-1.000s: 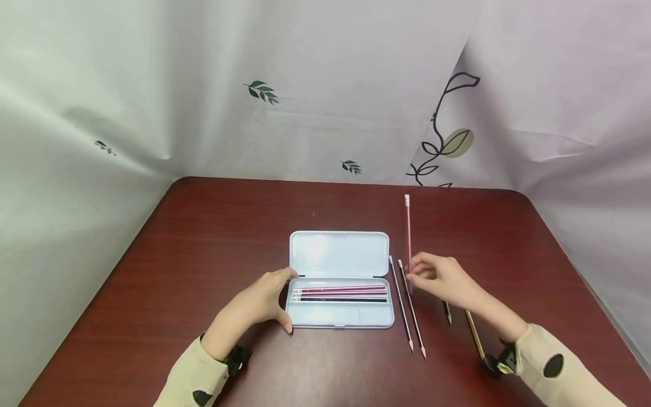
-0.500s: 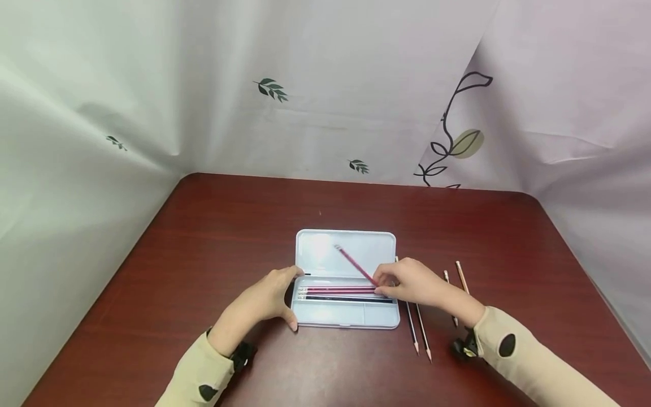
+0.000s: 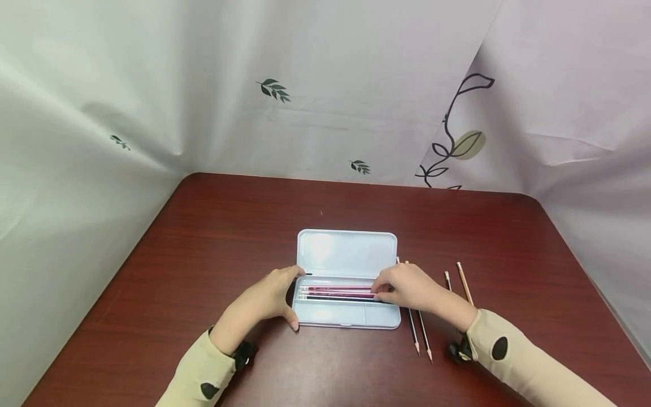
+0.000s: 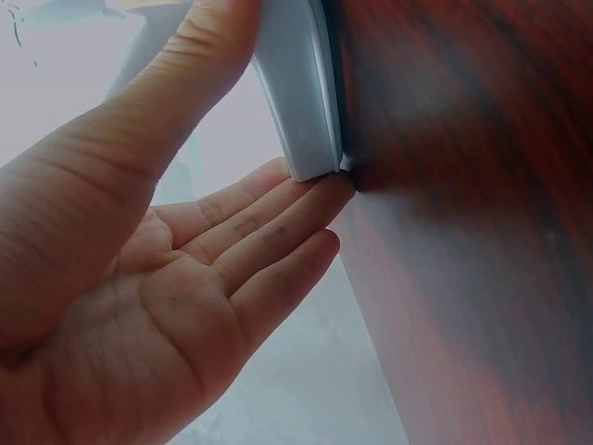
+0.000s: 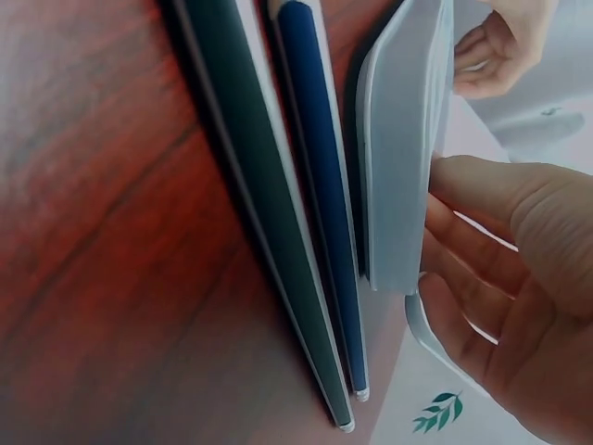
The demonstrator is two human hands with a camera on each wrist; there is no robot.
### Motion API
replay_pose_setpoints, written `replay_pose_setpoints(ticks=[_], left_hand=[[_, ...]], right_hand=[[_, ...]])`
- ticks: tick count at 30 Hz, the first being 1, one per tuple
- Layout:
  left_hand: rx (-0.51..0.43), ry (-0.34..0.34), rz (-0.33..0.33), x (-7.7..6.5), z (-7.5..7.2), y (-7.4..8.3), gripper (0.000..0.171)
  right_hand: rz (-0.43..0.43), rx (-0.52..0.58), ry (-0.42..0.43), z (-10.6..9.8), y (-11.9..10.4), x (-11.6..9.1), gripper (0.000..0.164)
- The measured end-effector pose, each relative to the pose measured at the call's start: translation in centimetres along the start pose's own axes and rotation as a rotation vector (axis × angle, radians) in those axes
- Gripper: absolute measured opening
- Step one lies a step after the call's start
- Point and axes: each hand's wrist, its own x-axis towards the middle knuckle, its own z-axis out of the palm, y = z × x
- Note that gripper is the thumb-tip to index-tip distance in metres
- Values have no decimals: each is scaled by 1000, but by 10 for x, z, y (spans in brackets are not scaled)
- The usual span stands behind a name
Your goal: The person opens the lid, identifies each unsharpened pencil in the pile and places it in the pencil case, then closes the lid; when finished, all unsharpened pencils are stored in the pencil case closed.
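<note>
A light blue pencil case (image 3: 330, 314) lies with its lid (image 3: 347, 254) folded back. Several pink and dark pencils (image 3: 338, 294) lie in its rear compartment, white eraser ends to the left. My left hand (image 3: 264, 297) holds the case's left end, thumb at the near corner and fingers at the hinge side; the left wrist view shows the fingers (image 4: 278, 232) fairly straight against it. My right hand (image 3: 407, 288) reaches over the case's right end, thumb and forefinger pinching a pink pencil low among the others. Its held end is hidden by the fingers.
Right of the case lie a blue pencil (image 5: 320, 139) and a dark green pencil (image 5: 250, 158), side by side on the brown table (image 3: 229, 226). Farther right are two more pencils, one of them tan (image 3: 464, 282), partly covered by the right forearm. A white curtain (image 3: 325, 85) hangs behind.
My right hand has carried the pink pencil left from beside the case, turned it crosswise and lowered it in among the others. My left hand has stayed on the case.
</note>
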Motion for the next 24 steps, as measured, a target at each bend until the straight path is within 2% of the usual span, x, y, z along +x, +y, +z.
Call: replay_pose_setpoints(ticks=[5, 12, 19, 24], left_hand=[[0, -2, 7, 0, 0, 1, 91], [3, -7, 0, 0, -1, 1, 90], [-8, -20, -9, 0, -1, 2, 90], [-6, -6, -5, -1, 0, 0, 89]], right_hand=[[-20, 11, 20, -2, -1, -2, 7], [1, -1, 45, -13, 1, -13, 10], [68, 98, 159, -28, 14, -45, 16], [137, 142, 204, -36, 26, -71, 15]])
